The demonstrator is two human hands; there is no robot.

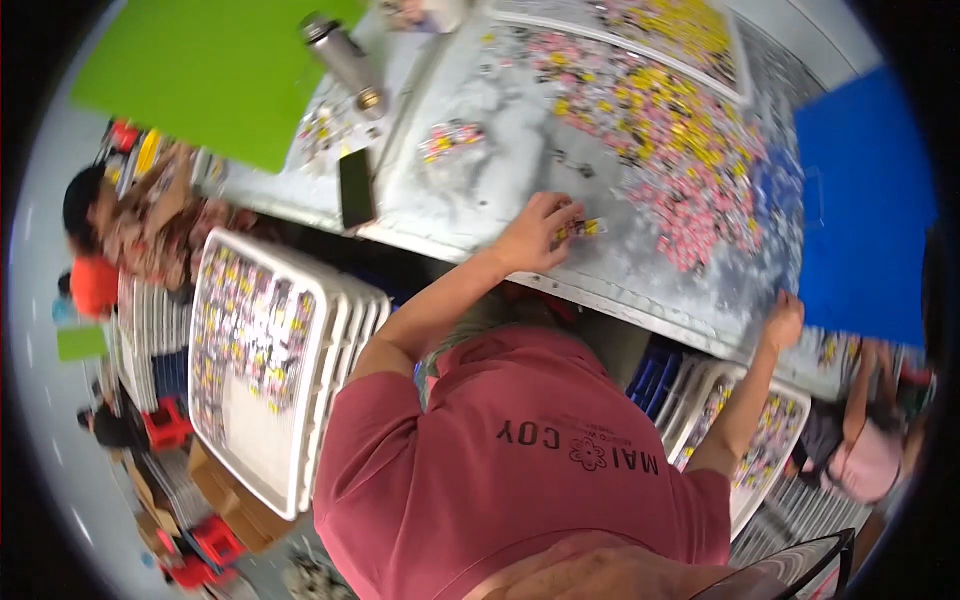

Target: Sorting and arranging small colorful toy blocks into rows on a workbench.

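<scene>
My left hand [543, 236] is over the near part of the grey table [480, 205], fingers curled. At its fingertips are a few small pieces in yellow, black and white [588, 228], partly hidden by the fingers. My right hand [785, 320] is closed at the table's front right edge, beside the blue panel [865, 215]; anything inside it is hidden. Between and beyond my hands spreads a large pile of small pink, yellow and white pieces [690, 140]. A smaller cluster of them [452, 141] lies to the left.
Dark phone [356, 188] and steel flask [345, 62] are left on the table, near a green panel [215, 75]. White stacked trays of pieces stand at my left [255, 430] and right [790, 425]. A far tray [742, 60] holds more. Other people sit at both sides.
</scene>
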